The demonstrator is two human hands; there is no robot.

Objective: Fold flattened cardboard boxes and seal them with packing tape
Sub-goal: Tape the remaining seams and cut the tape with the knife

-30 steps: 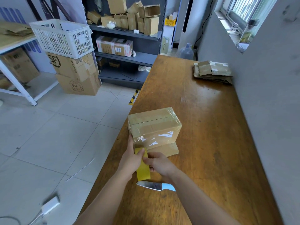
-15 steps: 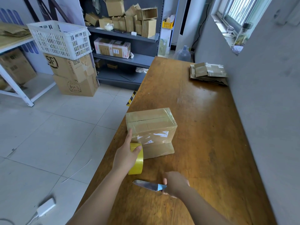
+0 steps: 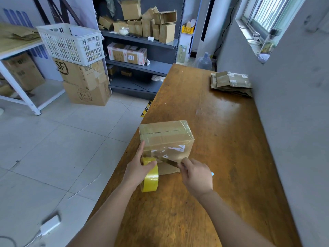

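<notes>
The right hand [image 3: 195, 175] is closed round a knife [image 3: 167, 161], forefinger laid along its back. The blade points left across the near face of the box [image 3: 165, 138], and a bit of blue handle shows behind the knuckles. The left hand [image 3: 138, 169], at the box's near-left corner, grips the roll of yellow packing tape [image 3: 150, 178] with the thumb over the top and the forefinger stretched up against the box's edge. The roll stands on edge on the bench [image 3: 222, 139], just in front of the box, with the blade tip between the two.

The box stands folded, with tape shining over its top seam and down its near face. A cardboard flap juts out at its foot.

This looks like the cut that frees the roll, though I cannot make out the strip itself. To do it well, I'd pull the roll away from the box so the tape is taut, then slice close to the cardboard in one short stroke. The edge should stay clear of that left thumb — it sits very near. Then the loose end wants smoothing down flat.

Well behind the box, by the wall, lies a stack of flattened boxes [image 3: 231, 82] — more to fold.
</notes>
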